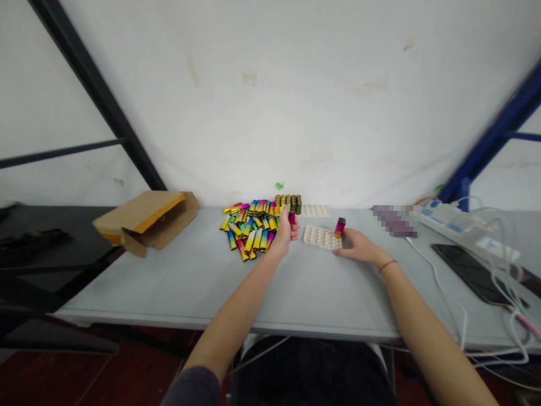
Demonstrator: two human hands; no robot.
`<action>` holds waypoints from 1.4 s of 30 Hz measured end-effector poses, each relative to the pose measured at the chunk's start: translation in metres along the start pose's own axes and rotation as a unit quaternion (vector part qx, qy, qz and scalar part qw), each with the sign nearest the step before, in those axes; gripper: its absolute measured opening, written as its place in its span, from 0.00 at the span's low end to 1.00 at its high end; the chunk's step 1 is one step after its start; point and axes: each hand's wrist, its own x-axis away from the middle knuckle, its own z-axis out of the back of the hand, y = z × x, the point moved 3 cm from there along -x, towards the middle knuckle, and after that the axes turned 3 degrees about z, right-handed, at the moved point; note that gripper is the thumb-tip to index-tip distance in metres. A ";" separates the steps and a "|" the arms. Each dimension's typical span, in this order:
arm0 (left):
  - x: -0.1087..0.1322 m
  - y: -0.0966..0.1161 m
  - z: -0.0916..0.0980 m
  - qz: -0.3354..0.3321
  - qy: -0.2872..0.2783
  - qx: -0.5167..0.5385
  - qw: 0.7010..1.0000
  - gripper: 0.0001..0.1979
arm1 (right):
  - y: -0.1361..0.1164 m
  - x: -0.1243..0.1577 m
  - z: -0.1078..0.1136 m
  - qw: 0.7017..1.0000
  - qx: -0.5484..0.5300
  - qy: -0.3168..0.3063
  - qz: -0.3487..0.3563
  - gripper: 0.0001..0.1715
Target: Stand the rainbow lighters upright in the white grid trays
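My left hand (284,235) is closed around a magenta shiny tube (291,218), mostly hidden by the fingers. It is just right of a loose pile of metallic, rainbow-coloured tubes (256,239). With thumb and fingers apart, my right hand (359,247) grips the right end of a white tray (319,237) with rows of round hollows. One magenta-and-gold tube (339,228) with a dark top stands upright at that end, beside my right fingertips. Behind my left hand, several tubes stand upright in a tight block (288,203).
A second white tray (316,211) lies near the wall. An open brown cardboard package (146,217) rests on the left. To the right are a pixelated purple item (395,221), a white power strip (465,228), a dark phone (473,273) and tangled white cables (460,316).
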 end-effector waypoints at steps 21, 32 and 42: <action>0.000 -0.005 -0.004 -0.026 0.061 0.006 0.998 0.23 | 0.004 0.000 -0.003 1.000 0.006 0.006 -0.004 0.36; -0.001 -0.015 0.000 -0.001 0.034 0.025 0.999 0.28 | 0.000 0.000 -0.002 1.000 0.008 0.016 0.000 0.33; 0.001 -0.011 -0.002 -0.034 0.068 0.047 0.996 0.23 | 0.004 -0.001 -0.004 1.000 0.016 0.004 0.008 0.35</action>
